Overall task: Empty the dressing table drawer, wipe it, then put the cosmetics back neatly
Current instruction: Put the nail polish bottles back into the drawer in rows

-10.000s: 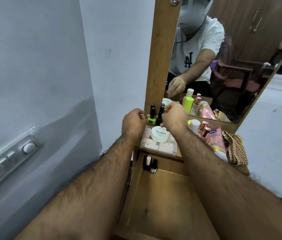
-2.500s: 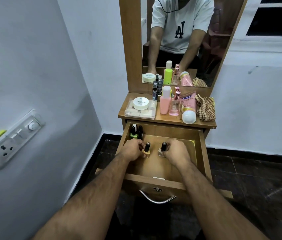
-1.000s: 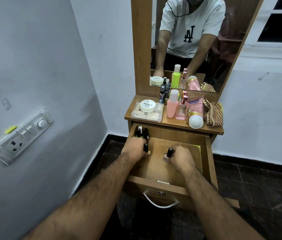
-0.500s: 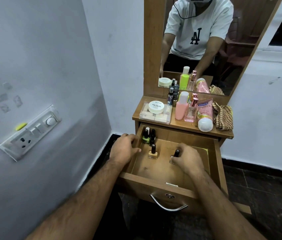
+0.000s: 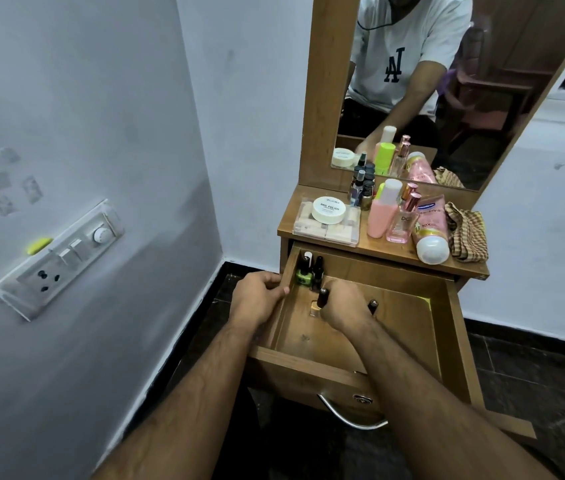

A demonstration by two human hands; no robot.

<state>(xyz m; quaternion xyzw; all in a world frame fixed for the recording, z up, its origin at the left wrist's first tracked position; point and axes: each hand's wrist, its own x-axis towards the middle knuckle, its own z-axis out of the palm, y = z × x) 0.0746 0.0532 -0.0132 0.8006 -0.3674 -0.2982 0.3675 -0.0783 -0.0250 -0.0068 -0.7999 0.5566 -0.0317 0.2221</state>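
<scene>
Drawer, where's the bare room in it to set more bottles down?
The drawer floor is bare along the front, behind its front panel, and across the right half out to the right wall. The back-left corner is crowded: the green polish bottle with dark ones beside it, and the right hand on a bottle just in front.

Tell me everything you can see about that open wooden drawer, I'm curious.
The drawer is brown wood-look board, pulled well out from under the dressing table top, with a curved metal handle on its front. Its floor is mostly bare. Small nail polish bottles stand upright in the far left corner. The left hand grips its left wall; the right hand reaches inside, at a dark-capped bottle, with another dark cap just beyond it.
</scene>
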